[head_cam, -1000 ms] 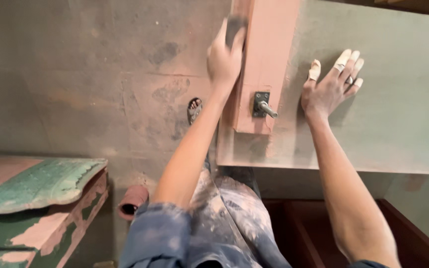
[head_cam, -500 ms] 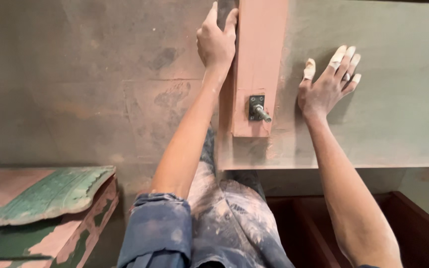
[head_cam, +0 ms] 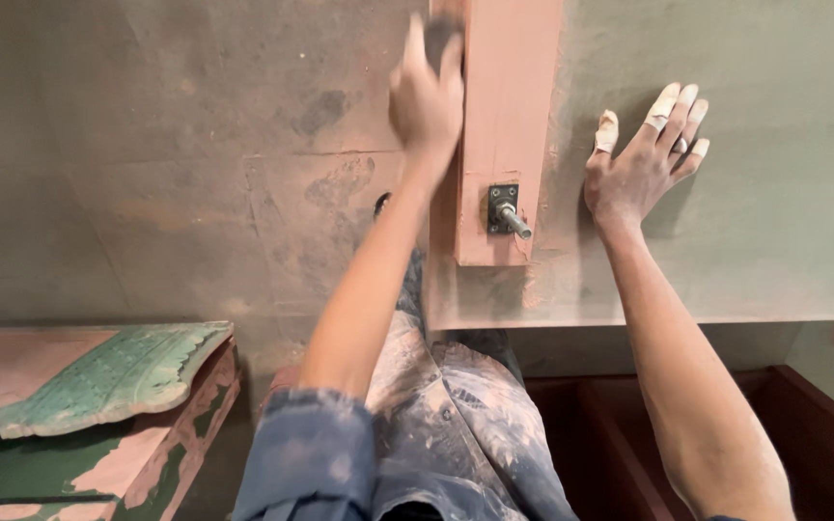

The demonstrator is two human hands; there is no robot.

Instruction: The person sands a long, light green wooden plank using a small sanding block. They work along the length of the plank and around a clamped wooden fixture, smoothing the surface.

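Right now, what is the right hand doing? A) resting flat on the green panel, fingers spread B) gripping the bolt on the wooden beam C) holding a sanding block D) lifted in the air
A: the right hand lies flat on the green panel beside the wooden beam, taped fingers spread, clear of the bolt.

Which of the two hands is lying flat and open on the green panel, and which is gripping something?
The right hand, fingertips taped white, lies flat with fingers spread on the green panel. The left hand curls around a dark block against the pink wooden beam.
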